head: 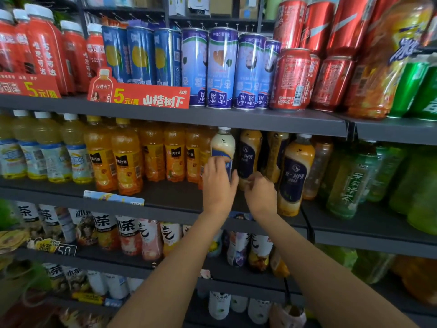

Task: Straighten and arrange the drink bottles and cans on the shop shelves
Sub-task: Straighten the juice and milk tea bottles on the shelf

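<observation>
From the head camera, both arms reach up to the second shelf [165, 200] of a dark shop rack. The left hand [218, 183] grips the lower half of a pale milk tea bottle [223, 144] with a white cap, fingers curled round its blue label; the bottle stands upright at the shelf's middle, just at 3 o'clock of the orange juice bottles [126, 157]. The right hand [260, 194] sits just beside the left, at its 3 o'clock, fingers bent at the foot of a yellow milk tea bottle [249, 150]; whether they actually clamp it I cannot tell. A third milk tea bottle [295, 171] stands nearer the edge, at 3 o'clock of the right hand.

Counting along that shelf: four pale yellow bottles [54, 152] with white caps at the far 9 o'clock end, then at least five orange juice bottles, two of them forward. Green tea bottles [350, 181] fill the 3 o'clock end.

On the shelf above: three blue cans [140, 55] behind a red price sign [146, 98], four purple cans [221, 67], red cola cans [292, 79] stacked two high, and red bottles [45, 50] at 9 o'clock.

Lower shelves hold iced tea bottles [104, 230], too crowded to count.
</observation>
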The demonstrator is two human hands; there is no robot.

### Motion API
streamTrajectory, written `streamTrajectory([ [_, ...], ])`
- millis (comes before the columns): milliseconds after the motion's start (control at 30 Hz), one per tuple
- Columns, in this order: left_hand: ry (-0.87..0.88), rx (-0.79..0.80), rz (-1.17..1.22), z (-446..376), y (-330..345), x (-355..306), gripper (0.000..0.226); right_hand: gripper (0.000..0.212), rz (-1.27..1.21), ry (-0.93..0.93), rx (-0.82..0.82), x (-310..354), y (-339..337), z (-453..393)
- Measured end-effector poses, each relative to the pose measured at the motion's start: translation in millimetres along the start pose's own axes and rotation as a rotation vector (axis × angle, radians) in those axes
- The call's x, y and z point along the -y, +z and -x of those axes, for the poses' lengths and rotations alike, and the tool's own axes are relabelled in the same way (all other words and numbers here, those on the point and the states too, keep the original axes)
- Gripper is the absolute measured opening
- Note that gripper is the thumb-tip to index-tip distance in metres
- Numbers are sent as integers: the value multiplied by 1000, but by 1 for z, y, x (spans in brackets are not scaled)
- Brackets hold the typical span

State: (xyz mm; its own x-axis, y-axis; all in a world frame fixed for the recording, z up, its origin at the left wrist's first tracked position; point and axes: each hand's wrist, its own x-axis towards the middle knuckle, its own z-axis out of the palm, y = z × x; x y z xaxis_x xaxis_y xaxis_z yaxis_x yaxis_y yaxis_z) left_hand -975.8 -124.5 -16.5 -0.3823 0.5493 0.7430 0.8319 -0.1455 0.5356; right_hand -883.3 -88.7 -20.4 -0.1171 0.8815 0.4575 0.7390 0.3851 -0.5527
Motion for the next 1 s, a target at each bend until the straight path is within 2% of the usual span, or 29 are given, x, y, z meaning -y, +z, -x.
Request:
streamTrajectory([
  [67, 119, 46, -19, 0, 7, -7, 26, 19, -23, -36, -68, -1, -6, 1],
  [200, 240, 67, -142, -6, 21, -16, 31, 17, -46, -111, -196, -7, -26, -2],
  [367, 344, 50, -185, 2, 26, -31, 30, 19, 19, -157, -243, -20, -52, 1],
  [567, 383, 123, -94, 22, 33, -74, 43, 37, 31, -25, -305, -45, -96, 6],
  [733, 450, 204, -35, 47, 52, -115, 38, 37, 18, 156, -310, -93, -140, 15],
  [833, 248, 227, 94, 58, 66, -136, 36, 31, 39, 241, -268, -128, -164, 23],
  [933, -104, 35, 296, 52, 76, -148, 27, 26, 16, 186, -209, -152, -182, 22],
  [1000, -287, -81, 337, 43, 75, -148, 25, 26, -36, 109, -159, -155, -184, 17],
])
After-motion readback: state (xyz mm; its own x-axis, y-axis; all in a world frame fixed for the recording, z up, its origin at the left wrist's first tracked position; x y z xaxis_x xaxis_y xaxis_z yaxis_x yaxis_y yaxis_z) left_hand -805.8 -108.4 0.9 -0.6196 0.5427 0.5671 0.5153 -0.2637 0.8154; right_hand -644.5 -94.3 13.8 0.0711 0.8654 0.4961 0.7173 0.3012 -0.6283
